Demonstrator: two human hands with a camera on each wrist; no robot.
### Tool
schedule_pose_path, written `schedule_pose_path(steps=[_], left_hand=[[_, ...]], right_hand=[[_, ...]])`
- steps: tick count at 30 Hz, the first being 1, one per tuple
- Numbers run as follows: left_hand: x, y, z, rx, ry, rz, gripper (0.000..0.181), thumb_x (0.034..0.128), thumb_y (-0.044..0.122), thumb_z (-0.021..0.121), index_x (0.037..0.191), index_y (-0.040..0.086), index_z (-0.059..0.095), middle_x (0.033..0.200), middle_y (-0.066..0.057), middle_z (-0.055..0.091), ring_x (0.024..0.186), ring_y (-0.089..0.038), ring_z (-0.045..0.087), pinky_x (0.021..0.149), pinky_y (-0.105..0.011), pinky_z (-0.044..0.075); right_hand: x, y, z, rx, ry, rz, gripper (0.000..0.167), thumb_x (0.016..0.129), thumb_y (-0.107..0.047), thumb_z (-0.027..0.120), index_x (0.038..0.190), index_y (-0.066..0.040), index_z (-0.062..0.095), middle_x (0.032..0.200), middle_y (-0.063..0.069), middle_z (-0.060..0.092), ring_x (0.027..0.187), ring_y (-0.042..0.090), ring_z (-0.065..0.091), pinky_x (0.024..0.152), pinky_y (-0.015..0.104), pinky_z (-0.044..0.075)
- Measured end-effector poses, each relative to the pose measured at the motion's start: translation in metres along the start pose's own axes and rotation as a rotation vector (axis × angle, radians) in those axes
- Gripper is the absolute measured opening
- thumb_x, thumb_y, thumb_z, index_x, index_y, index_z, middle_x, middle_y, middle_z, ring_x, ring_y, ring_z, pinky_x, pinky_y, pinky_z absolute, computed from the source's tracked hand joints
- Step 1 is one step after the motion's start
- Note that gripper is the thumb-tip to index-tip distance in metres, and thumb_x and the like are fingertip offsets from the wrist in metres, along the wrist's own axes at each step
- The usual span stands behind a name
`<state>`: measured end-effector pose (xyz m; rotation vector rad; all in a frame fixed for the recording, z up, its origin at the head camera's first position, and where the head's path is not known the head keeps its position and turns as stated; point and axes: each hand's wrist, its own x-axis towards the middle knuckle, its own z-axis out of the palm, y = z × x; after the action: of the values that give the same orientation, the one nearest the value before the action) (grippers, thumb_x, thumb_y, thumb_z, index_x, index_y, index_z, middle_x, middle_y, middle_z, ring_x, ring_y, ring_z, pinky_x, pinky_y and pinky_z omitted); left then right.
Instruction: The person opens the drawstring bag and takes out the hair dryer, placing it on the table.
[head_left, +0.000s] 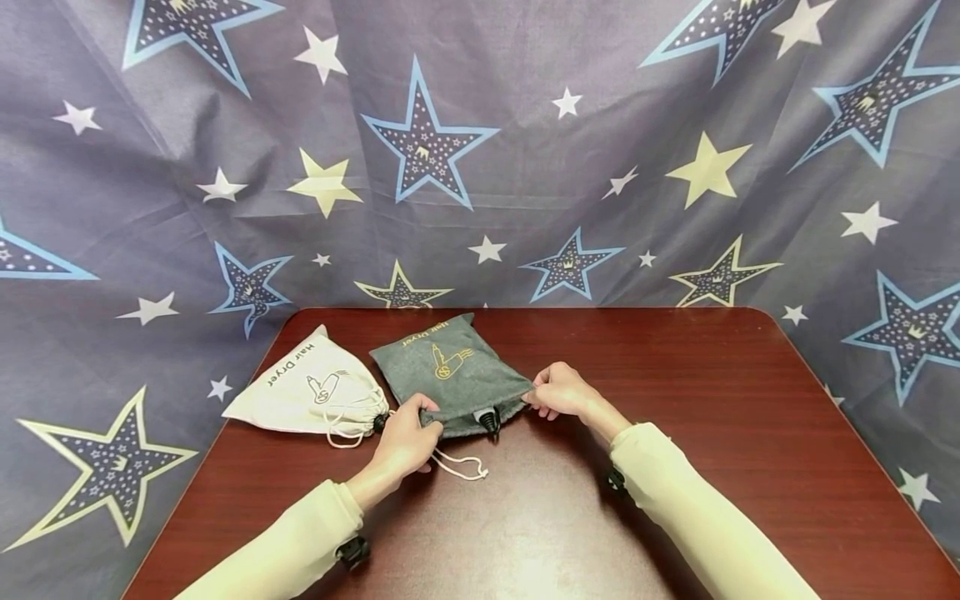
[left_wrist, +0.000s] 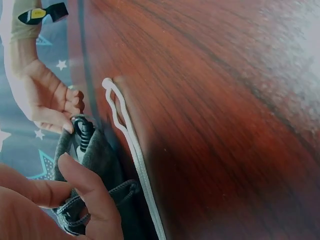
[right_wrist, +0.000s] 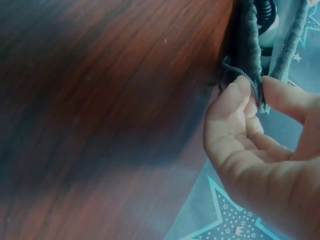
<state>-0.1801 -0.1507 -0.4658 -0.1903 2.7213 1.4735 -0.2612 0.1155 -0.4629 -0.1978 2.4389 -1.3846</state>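
A dark grey drawstring bag (head_left: 457,367) printed "Hair Dryer" lies on the table, its mouth towards me. From the gap in the mouth pokes a black ribbed cable sleeve (head_left: 489,421) on a pale end, seen also in the left wrist view as a black sleeve (left_wrist: 86,134). My left hand (head_left: 405,437) grips the mouth's left corner between thumb and fingers. At the right corner, my right hand (head_left: 562,392) pinches the hem; a thin grey drawstring (right_wrist: 240,72) shows by its fingertips in the right wrist view. Most of the bag's contents are hidden.
Left of the grey bag lies a full-looking white drawstring bag (head_left: 307,387), also printed "Hair Dryer", with a black cord stopper (head_left: 379,422). Its white cord (head_left: 468,471) trails past my left hand. Behind the reddish-brown table (head_left: 675,367) hangs a star-patterned cloth (head_left: 510,167).
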Motion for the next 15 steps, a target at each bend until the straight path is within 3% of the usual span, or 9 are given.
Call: schedule_pose_path(steps=[6,10,15], left_hand=[[-0.0005,0.0009,0.0002,0.014,-0.018,-0.01,0.021,0.0932,0.013,0.065,0.112,0.005,0.06,0.096,-0.018,0.063,0.055,-0.028,0.065,0.042,-0.037,0.055],[0.0005,0.0026,0.0006,0.027,-0.027,-0.005,0.027,0.098,0.027,0.072,0.108,0.008,0.057,0.084,-0.013,0.058,0.055,-0.027,0.064,0.042,-0.037,0.056],[0.0016,0.0024,0.0001,0.043,-0.041,0.003,0.022,0.0974,0.021,0.071,0.105,0.009,0.054,0.074,-0.008,0.053,0.049,-0.026,0.063,0.041,-0.035,0.054]], right_hand=[[0.0004,-0.0002,0.0038,-0.061,0.004,-0.023,0.025,0.095,-0.016,0.072,0.074,-0.01,0.061,0.073,0.014,0.07,0.062,0.021,0.068,0.056,0.033,0.058],[0.0004,-0.0012,0.0063,-0.11,0.008,-0.037,0.026,0.097,-0.023,0.075,0.079,-0.008,0.063,0.072,0.015,0.07,0.062,0.026,0.068,0.056,0.035,0.057],[0.0015,-0.0003,0.0076,-0.13,0.028,-0.03,0.027,0.094,-0.021,0.08,0.077,-0.009,0.062,0.067,0.015,0.068,0.06,0.027,0.067,0.058,0.038,0.057]])
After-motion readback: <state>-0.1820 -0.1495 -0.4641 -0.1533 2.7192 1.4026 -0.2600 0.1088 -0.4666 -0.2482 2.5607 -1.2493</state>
